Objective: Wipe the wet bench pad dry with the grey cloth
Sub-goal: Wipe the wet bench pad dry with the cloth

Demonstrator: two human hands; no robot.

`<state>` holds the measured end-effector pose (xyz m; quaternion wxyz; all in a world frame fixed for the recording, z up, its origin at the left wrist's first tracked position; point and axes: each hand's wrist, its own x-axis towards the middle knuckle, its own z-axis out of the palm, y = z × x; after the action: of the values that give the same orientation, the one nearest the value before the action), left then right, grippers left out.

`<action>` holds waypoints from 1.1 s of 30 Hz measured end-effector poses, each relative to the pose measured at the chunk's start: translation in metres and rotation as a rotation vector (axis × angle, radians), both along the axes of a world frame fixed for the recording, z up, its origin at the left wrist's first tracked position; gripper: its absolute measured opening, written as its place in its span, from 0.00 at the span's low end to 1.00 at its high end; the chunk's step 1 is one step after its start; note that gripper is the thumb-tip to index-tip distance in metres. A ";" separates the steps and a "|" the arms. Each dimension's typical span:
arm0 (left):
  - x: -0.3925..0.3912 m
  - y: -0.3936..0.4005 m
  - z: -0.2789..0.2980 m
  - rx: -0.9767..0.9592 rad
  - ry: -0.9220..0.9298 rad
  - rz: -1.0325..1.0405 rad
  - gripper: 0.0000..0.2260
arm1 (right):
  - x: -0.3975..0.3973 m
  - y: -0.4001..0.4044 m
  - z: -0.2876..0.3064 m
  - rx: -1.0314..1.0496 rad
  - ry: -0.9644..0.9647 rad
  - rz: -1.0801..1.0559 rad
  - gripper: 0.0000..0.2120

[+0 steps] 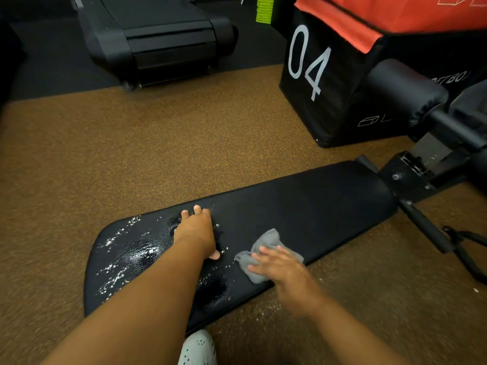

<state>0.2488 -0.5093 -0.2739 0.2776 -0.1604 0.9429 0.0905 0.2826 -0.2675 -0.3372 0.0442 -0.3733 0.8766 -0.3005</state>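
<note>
On the black bench pad (pixel 303 206), the right hand (pixel 284 270) presses the grey cloth (pixel 266 241) flat under spread fingers (pixel 257 268) near the middle, while the left hand (pixel 197 230) braces beside it, fingers straight. Droplets (pixel 126 259) cover the pad's near end left of that hand, so firm overlapping strokes should head there, and the bracing arm must lift clear. Beyond the pad stand a black box (pixel 316 83) marked 04 and a treadmill (pixel 158 40).
</note>
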 end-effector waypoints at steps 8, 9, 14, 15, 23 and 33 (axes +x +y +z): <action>-0.001 0.002 0.003 -0.009 -0.016 0.001 0.49 | 0.003 -0.034 -0.001 -0.004 -0.063 -0.459 0.29; -0.001 0.002 0.003 -0.010 -0.018 0.000 0.49 | 0.013 -0.033 -0.002 0.003 -0.051 -0.352 0.30; 0.002 0.000 0.002 0.008 -0.002 0.005 0.51 | 0.005 0.025 0.004 0.082 0.023 -0.061 0.33; 0.003 0.000 0.002 0.008 0.001 0.004 0.51 | -0.001 0.030 0.005 0.074 0.029 -0.150 0.32; 0.007 -0.003 0.002 0.003 0.003 -0.008 0.52 | 0.047 -0.027 0.000 0.008 -0.031 -0.338 0.31; 0.008 -0.002 0.004 -0.002 0.008 -0.016 0.52 | 0.024 0.019 0.003 -0.022 -0.065 -0.702 0.32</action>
<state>0.2571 -0.5117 -0.2701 0.2744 -0.1527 0.9453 0.0880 0.3070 -0.2490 -0.3339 -0.0382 -0.0400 0.9463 -0.3185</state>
